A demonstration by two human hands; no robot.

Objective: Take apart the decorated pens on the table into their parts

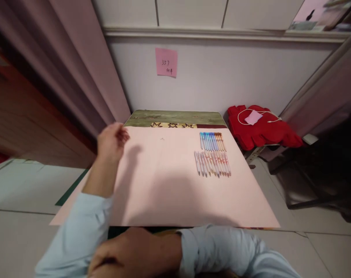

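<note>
My left hand (111, 142) is raised over the left edge of the pink sheet (164, 185), its fingers curled in and slightly blurred, with nothing visible in them. Low in the view, my right hand (126, 253) reaches across my body and closes on the light blue left sleeve (82, 231) near the elbow; its fingertips are partly hidden. At the right of the sheet lie two rows of pens. The far row (212, 141) runs from blue to brown; the near row (213, 163) has clear, pale barrels with reddish marks.
The sheet covers most of a low table with a green wood-look top (175, 116). A red cushion (262, 127) with a white cable (242, 117) and pink paper (253, 117) sits right. A pink note (166, 62) is on the wall. Curtains (85, 58) hang at left and right.
</note>
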